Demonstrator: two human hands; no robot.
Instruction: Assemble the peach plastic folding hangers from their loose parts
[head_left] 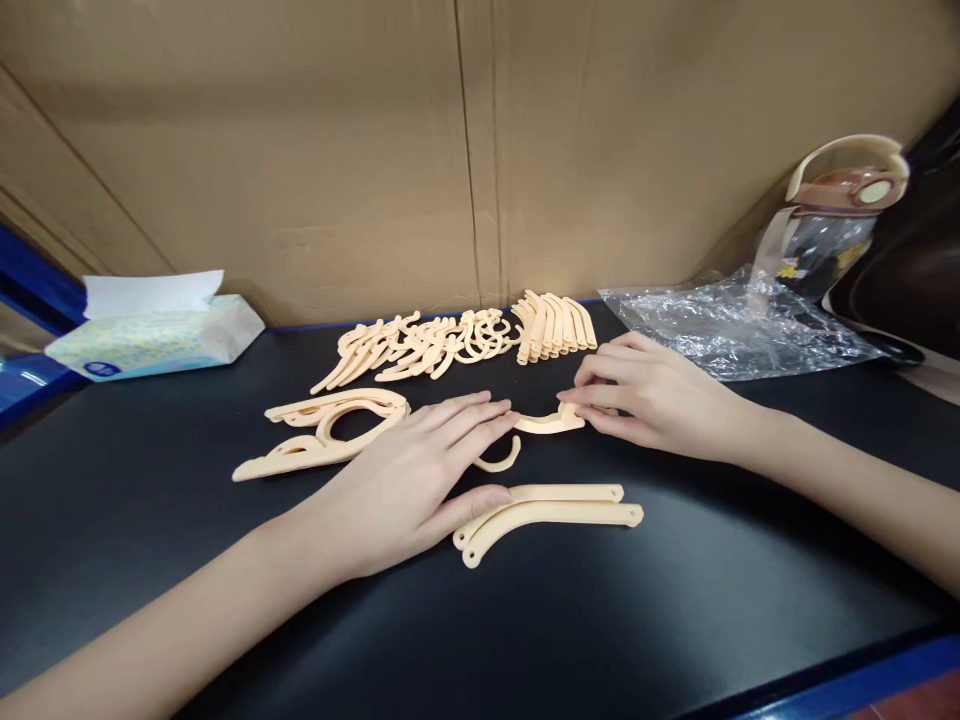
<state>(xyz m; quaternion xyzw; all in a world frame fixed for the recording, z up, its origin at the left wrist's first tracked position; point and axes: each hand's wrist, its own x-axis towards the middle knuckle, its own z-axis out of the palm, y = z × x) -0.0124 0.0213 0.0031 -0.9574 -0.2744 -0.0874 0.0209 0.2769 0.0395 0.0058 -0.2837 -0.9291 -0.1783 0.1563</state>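
Note:
My left hand point(427, 465) lies flat with its fingers stretched out. Its fingertips touch the left end of a short curved cream plastic hanger piece point(547, 424), and it partly covers a hook point(504, 462). At that piece's right end, my right hand point(649, 395) has its thumb and fingers pinched together on it. Two long, bent hanger arms point(562, 512) lie side by side below, the left thumb resting over the upper one. Left of my left hand is a folded hanger point(322, 430), its right part hidden by the hand.
Towards the back lie a pile of loose hooks and slender pieces point(420, 345) and a neat row of hanger arms point(555, 325). A tissue pack point(161, 335) sits at the left. Crumpled clear plastic point(720, 325) and a water bottle point(832, 240) stand right, before a cardboard wall point(315, 150).

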